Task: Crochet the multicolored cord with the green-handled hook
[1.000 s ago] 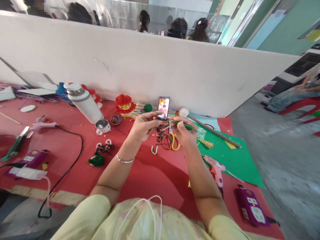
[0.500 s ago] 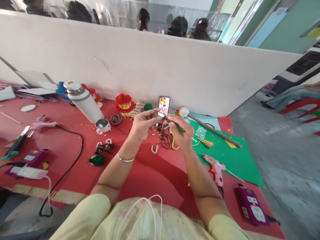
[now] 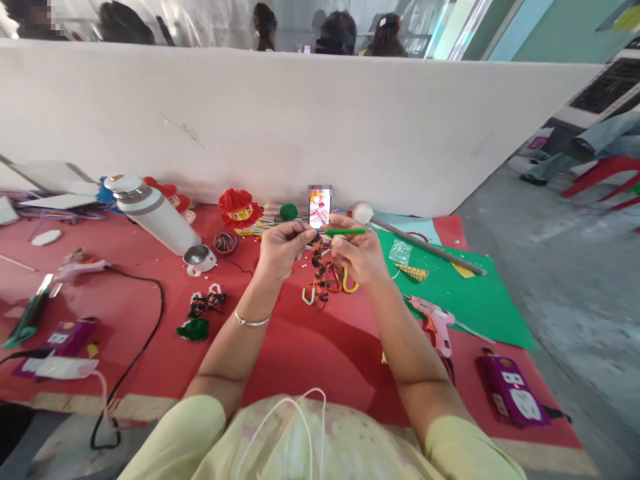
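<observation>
My left hand is raised above the red mat, its fingers pinched on the top of a multicoloured twisted cord that hangs down between my hands. My right hand is closed on a thin green stick that lies level, its tip pointing at my left fingertips. Below them on the mat lie orange and yellow loops. A small phone stands upright just beyond my hands.
A white flask lies tilted at left beside a small metal cup. Pink glue guns and purple power strips sit on the mat, a green sheet at right. A white wall runs behind.
The green stick in my right hand has swung from slanting down-right to level. Both hands have stayed close together, and the view has shifted slightly.
</observation>
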Action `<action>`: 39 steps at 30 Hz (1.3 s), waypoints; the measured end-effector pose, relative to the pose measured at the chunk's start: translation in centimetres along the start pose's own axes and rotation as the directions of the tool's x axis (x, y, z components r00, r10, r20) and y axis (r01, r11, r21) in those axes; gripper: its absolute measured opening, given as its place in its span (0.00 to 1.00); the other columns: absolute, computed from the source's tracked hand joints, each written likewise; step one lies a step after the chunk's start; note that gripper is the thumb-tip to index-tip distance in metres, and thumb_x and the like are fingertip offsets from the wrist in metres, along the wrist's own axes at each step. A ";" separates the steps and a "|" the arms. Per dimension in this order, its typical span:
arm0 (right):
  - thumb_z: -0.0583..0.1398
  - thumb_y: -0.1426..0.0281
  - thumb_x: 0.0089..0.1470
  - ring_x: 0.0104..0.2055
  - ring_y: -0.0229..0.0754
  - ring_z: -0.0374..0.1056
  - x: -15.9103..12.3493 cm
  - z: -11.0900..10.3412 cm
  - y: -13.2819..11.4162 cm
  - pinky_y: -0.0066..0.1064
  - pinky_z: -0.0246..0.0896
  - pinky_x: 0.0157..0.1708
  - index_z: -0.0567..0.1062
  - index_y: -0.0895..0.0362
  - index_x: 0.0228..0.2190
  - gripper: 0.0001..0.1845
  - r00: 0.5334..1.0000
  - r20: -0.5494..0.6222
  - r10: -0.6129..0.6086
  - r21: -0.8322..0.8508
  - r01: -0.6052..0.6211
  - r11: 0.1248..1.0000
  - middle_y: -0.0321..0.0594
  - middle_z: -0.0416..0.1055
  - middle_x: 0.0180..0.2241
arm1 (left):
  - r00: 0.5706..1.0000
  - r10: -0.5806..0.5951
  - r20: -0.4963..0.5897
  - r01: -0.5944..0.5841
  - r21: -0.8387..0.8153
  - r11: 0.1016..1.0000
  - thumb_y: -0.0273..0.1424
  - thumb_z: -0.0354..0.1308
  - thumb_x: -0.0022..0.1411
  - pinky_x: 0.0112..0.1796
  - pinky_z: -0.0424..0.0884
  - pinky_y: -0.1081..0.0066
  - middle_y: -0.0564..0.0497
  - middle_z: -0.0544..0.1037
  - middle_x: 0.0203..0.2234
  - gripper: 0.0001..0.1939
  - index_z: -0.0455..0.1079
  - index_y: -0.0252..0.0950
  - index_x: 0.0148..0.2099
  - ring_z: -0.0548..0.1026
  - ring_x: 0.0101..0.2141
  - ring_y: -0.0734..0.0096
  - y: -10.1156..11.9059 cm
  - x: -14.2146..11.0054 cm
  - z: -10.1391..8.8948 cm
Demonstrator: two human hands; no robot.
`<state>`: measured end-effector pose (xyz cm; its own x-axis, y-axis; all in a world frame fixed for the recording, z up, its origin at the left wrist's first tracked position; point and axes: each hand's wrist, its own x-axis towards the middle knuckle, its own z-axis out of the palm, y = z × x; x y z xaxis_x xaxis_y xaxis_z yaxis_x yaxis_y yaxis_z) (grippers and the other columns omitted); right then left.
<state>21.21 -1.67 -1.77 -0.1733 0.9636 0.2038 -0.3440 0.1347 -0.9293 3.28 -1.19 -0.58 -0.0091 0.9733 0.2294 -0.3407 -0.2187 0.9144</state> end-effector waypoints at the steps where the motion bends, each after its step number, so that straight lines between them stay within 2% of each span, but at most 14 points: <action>1: 0.78 0.56 0.45 0.23 0.28 0.65 0.0 0.2 0.1 0.22 0.55 0.16 0.85 0.50 0.47 0.27 0.999 0.014 0.030 -0.006 -0.030 1.000 0.35 0.85 0.39 | 0.999 0.023 -0.036 -0.024 -0.028 0.999 0.40 0.83 0.46 0.15 0.52 0.79 0.55 0.77 0.20 0.19 0.80 0.33 0.27 0.60 0.14 0.87 -0.2 0.1 0.1; 3: 0.77 0.58 0.48 0.24 0.29 0.68 -0.2 0.4 0.5 0.21 0.57 0.17 0.85 0.52 0.45 0.23 0.995 0.047 0.085 -0.030 -0.083 0.996 0.36 0.84 0.38 | 0.997 0.037 -0.063 -0.041 -0.065 0.997 0.39 0.83 0.46 0.15 0.51 0.80 0.55 0.76 0.21 0.18 0.81 0.33 0.28 0.60 0.14 0.88 -0.4 0.2 0.3; 7: 0.76 0.56 0.49 0.30 0.35 0.75 -0.1 0.5 1.4 0.23 0.62 0.19 0.84 0.52 0.41 0.20 0.989 0.069 0.132 -0.014 -0.131 0.991 0.36 0.82 0.35 | 0.997 0.002 -0.078 -0.009 -0.090 0.996 0.40 0.84 0.44 0.15 0.53 0.80 0.58 0.72 0.17 0.19 0.81 0.33 0.29 0.60 0.14 0.88 -0.6 0.4 0.3; 9: 0.76 0.55 0.50 0.30 0.35 0.74 0.0 0.4 1.6 0.22 0.60 0.19 0.84 0.53 0.38 0.18 0.990 0.058 0.125 -0.017 -0.125 0.992 0.35 0.80 0.32 | 0.996 -0.019 -0.088 0.011 -0.094 0.995 0.40 0.84 0.43 0.15 0.53 0.80 0.58 0.72 0.17 0.20 0.81 0.33 0.29 0.60 0.14 0.87 -0.6 0.5 0.4; 12: 0.74 0.55 0.52 0.24 0.30 0.63 0.1 0.4 1.4 0.22 0.54 0.18 0.83 0.54 0.35 0.17 0.996 0.045 0.077 -0.051 -0.075 0.996 0.31 0.74 0.27 | 0.996 -0.037 -0.082 0.030 -0.086 0.996 0.40 0.84 0.43 0.15 0.53 0.80 0.58 0.72 0.17 0.20 0.81 0.33 0.29 0.60 0.14 0.88 -0.6 0.4 0.6; 14: 0.74 0.55 0.53 0.24 0.29 0.59 0.1 0.6 1.2 0.23 0.53 0.20 0.82 0.55 0.32 0.16 0.998 0.048 0.035 -0.060 -0.032 0.998 0.30 0.71 0.25 | 0.996 -0.045 -0.079 0.038 -0.082 0.996 0.40 0.84 0.43 0.15 0.52 0.80 0.59 0.71 0.17 0.20 0.80 0.33 0.29 0.60 0.14 0.87 -0.6 0.3 0.7; 19: 0.73 0.54 0.53 0.27 0.32 0.61 0.3 0.6 0.9 0.24 0.55 0.23 0.81 0.56 0.30 0.18 0.999 0.050 0.003 -0.075 0.001 0.997 0.32 0.71 0.26 | 0.993 -0.090 -0.076 0.080 -0.124 0.989 0.38 0.85 0.41 0.14 0.50 0.82 0.60 0.70 0.16 0.21 0.81 0.32 0.30 0.59 0.13 0.88 -0.2 0.1 1.1; 25: 0.73 0.52 0.53 0.27 0.32 0.60 0.2 0.5 0.8 0.25 0.53 0.23 0.80 0.56 0.30 0.20 0.998 0.056 -0.007 -0.096 0.013 0.995 0.31 0.69 0.25 | 0.983 -0.181 -0.034 0.171 -0.197 0.965 0.37 0.86 0.37 0.14 0.49 0.83 0.61 0.67 0.15 0.23 0.79 0.32 0.28 0.57 0.13 0.89 0.0 0.1 1.2; 33: 0.72 0.50 0.55 0.26 0.31 0.58 0.2 0.5 0.8 0.26 0.51 0.22 0.78 0.55 0.27 0.22 0.999 0.047 0.001 -0.119 0.004 0.993 0.31 0.67 0.24 | 0.988 -0.148 -0.035 0.140 -0.169 0.976 0.37 0.85 0.41 0.14 0.48 0.82 0.61 0.67 0.15 0.20 0.79 0.32 0.29 0.57 0.13 0.88 0.0 -0.1 1.4; 39: 0.71 0.51 0.56 0.27 0.33 0.61 0.3 0.4 1.1 0.27 0.56 0.25 0.80 0.55 0.28 0.20 1.000 0.031 -0.004 -0.148 0.008 0.989 0.32 0.69 0.24 | 0.994 -0.102 -0.044 0.096 -0.118 0.988 0.39 0.85 0.41 0.15 0.49 0.80 0.60 0.68 0.16 0.21 0.79 0.33 0.28 0.58 0.14 0.87 -0.4 -0.1 1.3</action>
<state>20.43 -1.33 -2.61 -0.2002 0.9555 0.2164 -0.2050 0.1751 -0.9630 4.61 -1.27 -0.50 -0.0155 0.9926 0.1205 -0.4483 -0.1146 0.8865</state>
